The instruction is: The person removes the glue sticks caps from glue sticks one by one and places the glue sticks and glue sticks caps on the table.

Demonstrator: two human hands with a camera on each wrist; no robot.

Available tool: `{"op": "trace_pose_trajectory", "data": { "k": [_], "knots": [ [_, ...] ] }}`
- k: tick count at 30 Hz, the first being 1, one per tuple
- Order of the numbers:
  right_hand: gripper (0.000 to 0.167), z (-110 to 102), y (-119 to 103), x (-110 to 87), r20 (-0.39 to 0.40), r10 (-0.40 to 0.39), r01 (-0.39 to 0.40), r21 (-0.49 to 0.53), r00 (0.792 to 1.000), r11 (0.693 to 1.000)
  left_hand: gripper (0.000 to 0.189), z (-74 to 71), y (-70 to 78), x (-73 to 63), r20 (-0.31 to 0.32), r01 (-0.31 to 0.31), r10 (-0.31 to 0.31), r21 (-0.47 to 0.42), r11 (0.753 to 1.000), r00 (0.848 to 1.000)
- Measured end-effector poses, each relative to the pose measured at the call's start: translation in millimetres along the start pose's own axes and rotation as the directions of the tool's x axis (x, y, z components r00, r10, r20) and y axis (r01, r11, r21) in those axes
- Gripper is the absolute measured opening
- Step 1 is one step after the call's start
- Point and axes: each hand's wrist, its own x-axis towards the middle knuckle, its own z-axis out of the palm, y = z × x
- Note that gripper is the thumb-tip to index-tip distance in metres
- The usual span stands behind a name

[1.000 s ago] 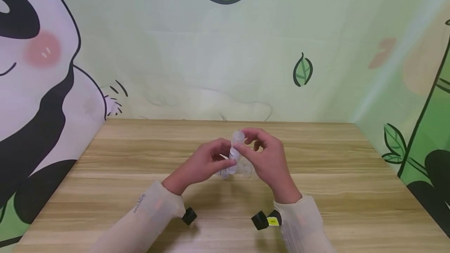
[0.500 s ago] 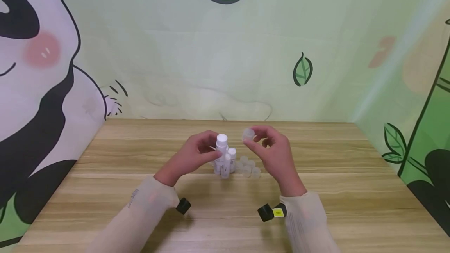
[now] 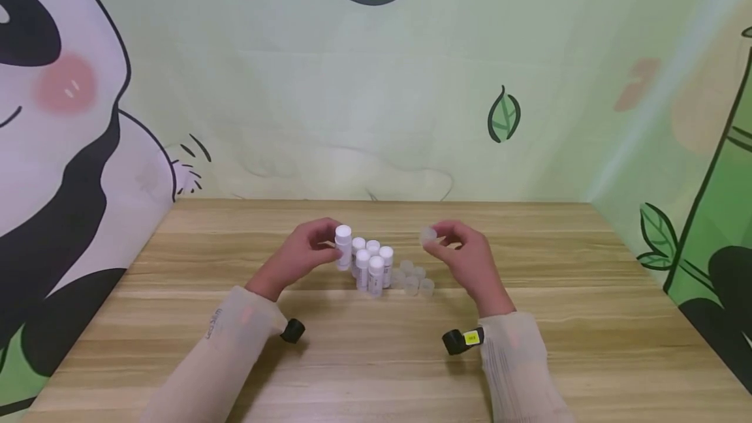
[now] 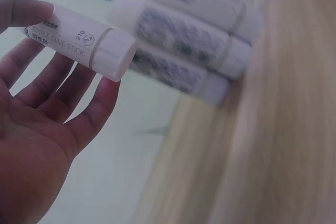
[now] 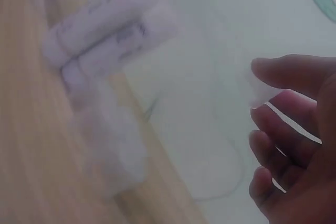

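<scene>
My left hand (image 3: 296, 254) holds a white glue stick (image 3: 343, 250) upright between thumb and fingers, left of a group of similar glue sticks (image 3: 375, 276). In the left wrist view, the held glue stick (image 4: 79, 40) shows the printed words "GLUE STICK". On the right, thumb and fingertips of my right hand (image 3: 467, 263) pinch a translucent cap (image 3: 428, 235) above the table. The right wrist view shows that cap (image 5: 258, 88) faintly between thumb and index finger. Below and left of this hand, several loose translucent caps (image 3: 412, 285) sit beside the glue sticks.
All of this is over a wood-grain table (image 3: 376, 358). Behind it hangs a pale green backdrop (image 3: 282, 83) with leaf and panda drawings. Black wrist cameras (image 3: 292, 330) stick out from the sleeves.
The hands have drawn apart. The cap has come off the glue stick and moved right in my right hand, while my left hand has carried the glue stick left, uncovering the group behind.
</scene>
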Motion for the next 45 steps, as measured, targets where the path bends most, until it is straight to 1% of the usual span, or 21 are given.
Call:
{"op": "trace_pose_trajectory", "data": {
  "k": [3, 5, 8, 11, 15, 18, 22, 26, 29, 36, 42, 45],
  "knots": [
    [0.032, -0.7, 14.6, 2.8, 0.053, 0.072, -0.069, -0.046, 0.996, 0.997, 0.028, -2.4, -10.8, 0.4, 0.002, 0.029, -0.029, 0.013, 0.999, 1.000],
    [0.032, -1.0, 23.6, 4.6, 0.084, 0.098, -0.092, -0.075, 0.992, 0.993, 0.027, -3.3, -17.5, 1.1, 0.003, 0.049, -0.049, 0.022, 0.999, 0.999],
    [0.029, -1.7, 35.3, 6.2, 0.131, 0.111, -0.094, -0.136, 0.985, 0.986, 0.028, -3.4, -26.0, 2.1, 0.008, 0.079, -0.080, 0.039, 0.996, 0.997],
    [0.026, -1.8, 44.8, 7.3, 0.167, 0.115, -0.082, -0.190, 0.979, 0.978, 0.030, -1.7, -31.1, 2.4, 0.018, 0.111, -0.112, 0.062, 0.992, 0.994],
    [0.027, 0.2, 53.7, 7.8, 0.207, 0.145, -0.100, -0.213, 0.967, 0.972, 0.031, 1.1, -34.6, 2.0, 0.035, 0.136, -0.140, 0.093, 0.986, 0.990],
    [0.027, 2.3, 56.2, 7.4, 0.217, 0.145, -0.096, -0.222, 0.965, 0.970, 0.030, 2.7, -36.9, 1.6, 0.047, 0.153, -0.158, 0.098, 0.983, 0.986],
    [0.026, 4.5, 55.9, 6.4, 0.230, 0.110, -0.052, -0.244, 0.967, 0.968, 0.031, 3.6, -39.7, 1.0, 0.056, 0.168, -0.174, 0.099, 0.981, 0.983],
    [0.025, 5.8, 55.7, 6.2, 0.240, 0.089, -0.025, -0.258, 0.967, 0.966, 0.033, 4.1, -42.7, 0.9, 0.064, 0.168, -0.176, 0.106, 0.980, 0.982],
    [0.025, 5.6, 56.1, 6.6, 0.244, 0.090, -0.023, -0.262, 0.966, 0.965, 0.033, 4.8, -43.6, 1.1, 0.067, 0.172, -0.180, 0.108, 0.979, 0.981],
    [0.024, 6.9, 55.0, 6.8, 0.266, 0.129, -0.054, -0.272, 0.955, 0.961, 0.033, 5.0, -44.3, 0.4, 0.077, 0.175, -0.183, 0.106, 0.979, 0.980],
    [0.030, 6.0, 53.0, 7.8, 0.298, 0.137, -0.052, -0.277, 0.945, 0.960, 0.034, 3.5, -42.1, -1.9, 0.070, 0.192, -0.200, 0.116, 0.975, 0.977],
    [0.033, 2.6, 47.1, 7.2, 0.303, 0.135, -0.050, -0.272, 0.943, 0.961, 0.033, 0.1, -37.4, -3.6, 0.075, 0.167, -0.178, 0.136, 0.977, 0.981]
  ]
}}
